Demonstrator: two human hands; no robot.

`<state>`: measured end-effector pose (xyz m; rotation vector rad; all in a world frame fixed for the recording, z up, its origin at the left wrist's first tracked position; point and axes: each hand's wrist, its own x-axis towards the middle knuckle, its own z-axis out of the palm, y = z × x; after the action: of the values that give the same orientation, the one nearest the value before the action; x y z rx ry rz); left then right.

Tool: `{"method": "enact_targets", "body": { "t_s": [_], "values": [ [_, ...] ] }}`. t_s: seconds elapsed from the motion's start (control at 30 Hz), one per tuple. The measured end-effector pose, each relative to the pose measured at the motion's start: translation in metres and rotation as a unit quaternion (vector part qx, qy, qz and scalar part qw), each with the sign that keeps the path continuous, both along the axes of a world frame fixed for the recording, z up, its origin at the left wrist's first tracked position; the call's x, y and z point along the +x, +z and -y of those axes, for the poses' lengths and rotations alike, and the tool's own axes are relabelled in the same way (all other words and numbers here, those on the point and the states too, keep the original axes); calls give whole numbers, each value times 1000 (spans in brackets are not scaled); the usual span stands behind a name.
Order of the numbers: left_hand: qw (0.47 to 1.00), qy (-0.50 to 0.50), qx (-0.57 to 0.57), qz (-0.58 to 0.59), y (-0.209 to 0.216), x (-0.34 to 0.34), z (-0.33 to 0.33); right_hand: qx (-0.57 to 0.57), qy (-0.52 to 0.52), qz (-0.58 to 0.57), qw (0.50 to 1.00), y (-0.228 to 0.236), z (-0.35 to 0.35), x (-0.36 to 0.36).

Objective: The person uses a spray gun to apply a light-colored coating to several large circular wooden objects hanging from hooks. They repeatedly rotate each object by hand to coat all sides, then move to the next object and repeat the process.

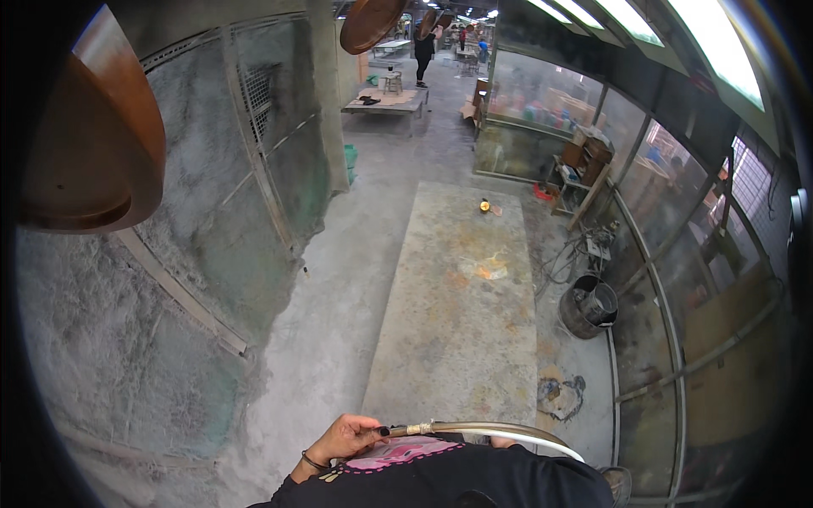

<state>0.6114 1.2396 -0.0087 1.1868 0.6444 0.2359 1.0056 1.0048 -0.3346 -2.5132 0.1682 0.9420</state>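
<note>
Head camera view: a person's left hand (345, 438) pinched one end of a slim tan tube (478, 427) before the near end of a long grey panel (449, 339); the right hand (502, 442) was mostly hidden, its grip impossible to tell. A dark bucket (588, 306) and a framed partition (644, 254) stood right of the panel, a hanging brown round piece (93, 169) and a dusty wall (190, 152) left of it. Past its far end were a low counter (398, 108) and another person (423, 55). The tube lay crosswise to the panel, gripped end pointing left, the rest bowing rightward beyond the panel's near right corner.
</note>
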Motion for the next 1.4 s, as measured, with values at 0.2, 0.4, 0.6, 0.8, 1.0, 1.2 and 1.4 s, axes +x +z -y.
{"method": "enact_targets", "body": {
  "t_s": [0.2,0.4,0.6,0.8,1.0,1.2,1.4],
  "values": [
    [1000,-6,-8,16,-1,-4,0,-4,7,3,1000,-5,-4,4],
    [1000,-2,-8,10,-1,-6,1,3,17,7,1000,-3,-14,13],
    [1000,0,3,-6,2,-7,2,8,27,14,999,-6,-23,20],
    [999,-20,-6,-27,4,-16,4,3,44,31,999,-8,-33,16],
    [980,-62,177,-73,35,-43,-10,123,16,-36,992,17,-43,5],
    [763,316,541,-160,147,-114,-29,62,68,39,995,-23,-47,18],
    [465,497,726,-96,273,-163,0,12,139,73,988,-22,-117,3]
  ]
}}
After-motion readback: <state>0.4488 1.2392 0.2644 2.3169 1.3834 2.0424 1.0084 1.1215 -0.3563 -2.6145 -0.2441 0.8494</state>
